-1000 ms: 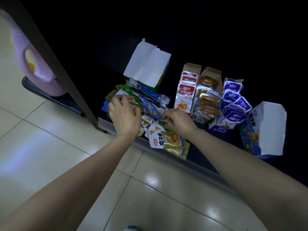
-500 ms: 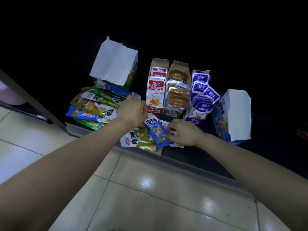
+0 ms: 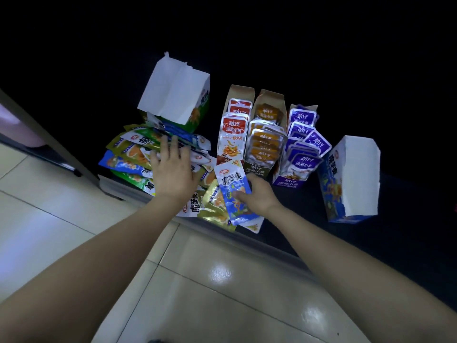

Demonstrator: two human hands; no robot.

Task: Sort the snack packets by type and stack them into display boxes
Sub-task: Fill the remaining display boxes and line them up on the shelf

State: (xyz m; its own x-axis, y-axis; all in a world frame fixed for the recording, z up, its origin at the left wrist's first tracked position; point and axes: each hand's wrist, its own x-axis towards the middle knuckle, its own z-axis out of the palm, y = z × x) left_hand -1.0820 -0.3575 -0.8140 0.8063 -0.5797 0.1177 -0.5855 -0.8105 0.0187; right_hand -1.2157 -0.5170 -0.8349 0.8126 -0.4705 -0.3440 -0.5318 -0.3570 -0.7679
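Here the right hand (image 3: 259, 196) pinches one blue packet (image 3: 231, 184) by its lower part over the loose pile (image 3: 133, 154), probably to separate it by type for the blue box (image 3: 351, 179) lying well apart at the right. The left hand (image 3: 173, 169) rests flat on the pile, fingers spread, apparently to stop it sliding. Three filled display boxes (image 3: 269, 97) stand behind, on a dark surface (image 3: 408, 243) edged by glossy floor tiles (image 3: 222, 305) in a dim room.
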